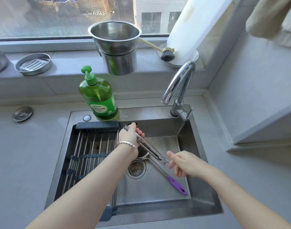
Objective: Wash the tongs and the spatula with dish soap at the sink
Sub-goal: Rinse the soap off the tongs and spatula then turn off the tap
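My left hand (130,135) grips the metal tongs (149,150) near their hinged end, over the back of the steel sink (206,205). The tongs slant down to the right. My right hand (182,162) has its fingers curled at the tongs' tips and touches or pinches them. Under the tongs, the spatula (159,169) with a purple handle (177,187) lies on the sink floor beside the drain (136,168). A green dish soap pump bottle (98,96) stands on the sink's back ledge. No water is visibly running from the faucet (179,83).
A roll-up drying rack (87,154) covers the sink's left part. On the window sill stand stacked steel pots (116,47), a round steel tray (33,63), a dish brush (166,53) and a white cutting board (191,25). Grey counter lies left and right.
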